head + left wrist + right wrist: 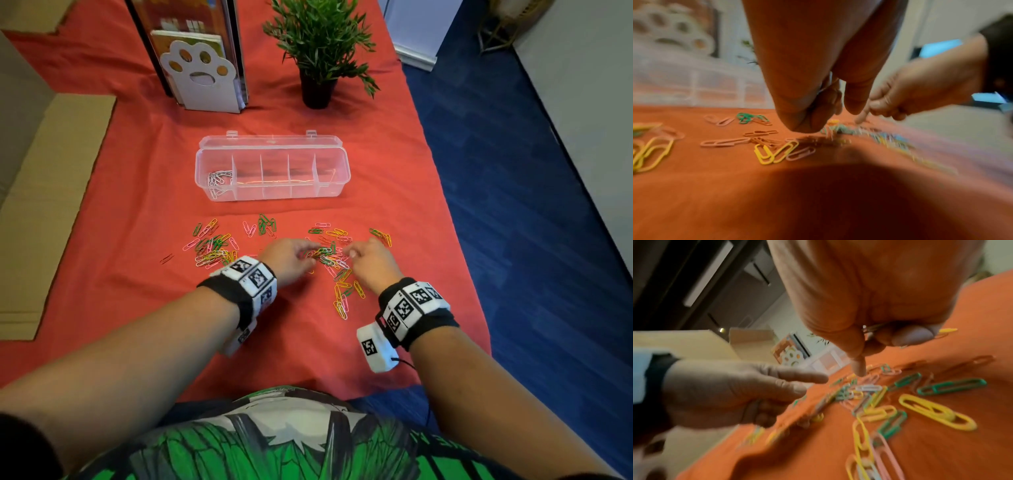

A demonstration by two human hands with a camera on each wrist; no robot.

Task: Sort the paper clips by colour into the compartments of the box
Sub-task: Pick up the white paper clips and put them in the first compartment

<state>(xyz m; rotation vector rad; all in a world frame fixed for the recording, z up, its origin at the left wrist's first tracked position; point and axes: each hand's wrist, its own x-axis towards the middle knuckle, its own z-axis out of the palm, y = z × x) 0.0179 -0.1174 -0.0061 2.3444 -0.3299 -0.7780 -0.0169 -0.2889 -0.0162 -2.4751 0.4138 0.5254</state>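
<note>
Working from the desk (137, 171) down: the clear box (272, 192) sits beyond my hands, white clips already in its leftmost compartment. Between box and me the paper clips (329, 257) lie scattered — green, yellow, pink, white. My left hand (291, 257) has curled fingers clutching a few clips; my right hand (371, 263) pinches some too, forefinger poking down into the heap. They're light, springy wire, slick-coated and prone to hooking together — best nipped by one rounded end.
</note>
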